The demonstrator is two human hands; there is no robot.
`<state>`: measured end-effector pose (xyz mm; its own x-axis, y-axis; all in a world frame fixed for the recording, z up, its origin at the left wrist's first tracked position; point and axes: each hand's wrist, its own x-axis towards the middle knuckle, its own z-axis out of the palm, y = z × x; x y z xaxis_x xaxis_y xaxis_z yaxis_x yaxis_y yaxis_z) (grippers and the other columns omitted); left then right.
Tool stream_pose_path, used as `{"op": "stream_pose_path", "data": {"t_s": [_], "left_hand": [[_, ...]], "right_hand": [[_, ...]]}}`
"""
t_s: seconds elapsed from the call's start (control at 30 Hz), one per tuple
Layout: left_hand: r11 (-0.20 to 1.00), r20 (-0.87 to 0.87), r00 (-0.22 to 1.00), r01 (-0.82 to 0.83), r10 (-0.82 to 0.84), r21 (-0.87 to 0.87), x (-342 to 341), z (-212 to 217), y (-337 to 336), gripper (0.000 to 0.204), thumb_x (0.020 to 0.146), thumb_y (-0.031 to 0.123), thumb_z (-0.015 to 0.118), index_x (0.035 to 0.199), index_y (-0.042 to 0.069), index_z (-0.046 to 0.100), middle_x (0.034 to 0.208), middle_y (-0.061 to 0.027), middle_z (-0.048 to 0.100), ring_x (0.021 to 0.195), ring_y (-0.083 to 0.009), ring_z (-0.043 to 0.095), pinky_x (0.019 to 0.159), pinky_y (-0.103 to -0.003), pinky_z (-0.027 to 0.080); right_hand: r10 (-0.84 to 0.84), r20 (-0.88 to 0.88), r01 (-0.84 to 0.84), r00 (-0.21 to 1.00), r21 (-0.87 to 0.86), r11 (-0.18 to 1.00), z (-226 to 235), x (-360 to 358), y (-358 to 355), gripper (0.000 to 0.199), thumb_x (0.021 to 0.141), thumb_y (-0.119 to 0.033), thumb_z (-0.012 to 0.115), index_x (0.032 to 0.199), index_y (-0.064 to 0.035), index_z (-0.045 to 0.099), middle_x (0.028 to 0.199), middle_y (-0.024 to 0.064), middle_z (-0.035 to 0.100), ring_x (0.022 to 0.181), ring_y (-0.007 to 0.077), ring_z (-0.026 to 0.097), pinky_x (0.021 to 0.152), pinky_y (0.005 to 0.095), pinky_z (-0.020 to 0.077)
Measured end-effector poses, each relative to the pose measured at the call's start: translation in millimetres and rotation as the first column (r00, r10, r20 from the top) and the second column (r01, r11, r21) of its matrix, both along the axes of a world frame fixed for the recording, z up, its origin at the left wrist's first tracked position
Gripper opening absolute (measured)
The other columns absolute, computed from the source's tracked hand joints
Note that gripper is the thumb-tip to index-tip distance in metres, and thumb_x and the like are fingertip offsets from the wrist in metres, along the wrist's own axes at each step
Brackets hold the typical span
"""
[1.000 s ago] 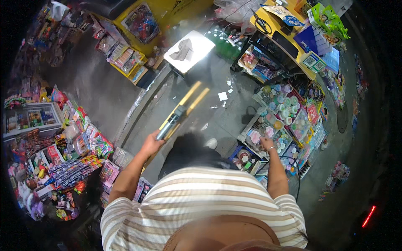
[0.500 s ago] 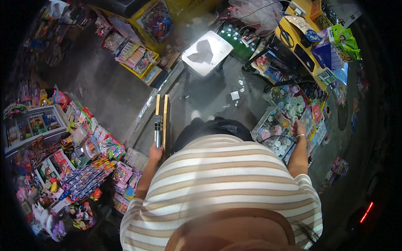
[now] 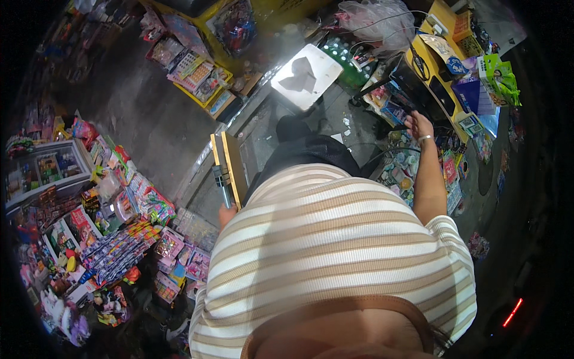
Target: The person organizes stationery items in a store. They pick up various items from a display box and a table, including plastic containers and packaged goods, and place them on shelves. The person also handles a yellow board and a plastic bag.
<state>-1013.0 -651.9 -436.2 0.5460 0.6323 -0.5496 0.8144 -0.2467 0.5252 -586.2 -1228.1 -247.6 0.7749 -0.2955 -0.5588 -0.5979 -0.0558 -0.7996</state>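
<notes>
At the left of my body, my left hand (image 3: 227, 214) is closed round the lower end of a silver tube-shaped handle (image 3: 223, 190) with a dark block on it. The handle lies along a narrow panel with pale wooden edges (image 3: 232, 161); my striped top hides part of this hand. My right hand (image 3: 420, 125) is stretched out at the right, fingers extended and slightly apart, with nothing visible in it. It hovers near the yellow counter (image 3: 439, 102), above a crowd of small round containers (image 3: 403, 170).
A white-topped stool (image 3: 308, 78) stands ahead, with green bottles (image 3: 353, 63) beside it. Paper scraps (image 3: 347, 121) lie on the floor. Packed goods (image 3: 119, 251) fill the left side. A yellow display box (image 3: 200, 78) holds packets at the far left.
My right hand has lifted off the round containers and moved forward toward the counter, its fingers opening out. My body has shifted forward; the wood-edged panel now appears more tilted.
</notes>
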Motion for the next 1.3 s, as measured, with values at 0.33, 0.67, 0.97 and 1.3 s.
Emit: {"op": "stream_pose_path", "data": {"t_s": [0.33, 0.67, 0.97, 1.3], "left_hand": [[0.999, -0.048, 0.998, 0.040, -0.041, -0.029, 53, -2, -20, 0.016, 0.072, 0.011, 0.062, 0.083, 0.000, 0.061, 0.068, -0.0144, 0.063, 0.064, -0.0218, 0.062, 0.060, -0.036, 0.047], [0.959, -0.085, 0.956, 0.282, -0.282, -0.008, 224, 12, -34, 0.026, 0.071, 0.018, 0.063, 0.088, -0.001, 0.058, 0.077, -0.0218, 0.062, 0.073, -0.0364, 0.061, 0.067, -0.041, 0.048], [0.898, -0.059, 0.896, 0.440, -0.440, 0.002, 403, 33, -64, 0.033, 0.070, 0.021, 0.063, 0.099, 0.005, 0.060, 0.089, -0.0216, 0.063, 0.087, -0.0380, 0.060, 0.077, -0.043, 0.046], [0.851, -0.016, 0.851, 0.525, -0.525, -0.019, 569, -28, -54, 0.039, 0.069, 0.022, 0.063, 0.104, 0.007, 0.060, 0.097, -0.0215, 0.062, 0.095, -0.0376, 0.058, 0.082, -0.042, 0.045]], "right_hand": [[0.480, -0.222, -0.498, 0.848, -0.029, 0.867, -21, 53, 74, 0.024, 0.089, -0.034, 0.056, 0.101, -0.0132, 0.056, 0.082, -0.0014, 0.060, 0.058, 0.0077, 0.057, 0.045, 0.0205, 0.0380], [0.546, -0.098, -0.538, 0.832, 0.099, 0.837, -47, 57, 11, 0.025, 0.086, -0.020, 0.061, 0.101, -0.0005, 0.058, 0.080, 0.0009, 0.058, 0.065, 0.0075, 0.052, 0.057, 0.0211, 0.0428], [0.668, -0.028, -0.668, 0.744, 0.024, 0.744, -29, 91, 35, 0.026, 0.086, -0.019, 0.061, 0.103, 0.0003, 0.058, 0.084, 0.0013, 0.060, 0.073, 0.0085, 0.054, 0.063, 0.0231, 0.0458], [0.538, -0.138, -0.546, 0.831, -0.023, 0.837, -33, 70, 41, 0.029, 0.085, -0.020, 0.062, 0.105, 0.0004, 0.059, 0.090, 0.0066, 0.064, 0.079, 0.0102, 0.058, 0.071, 0.0254, 0.0471]]}}
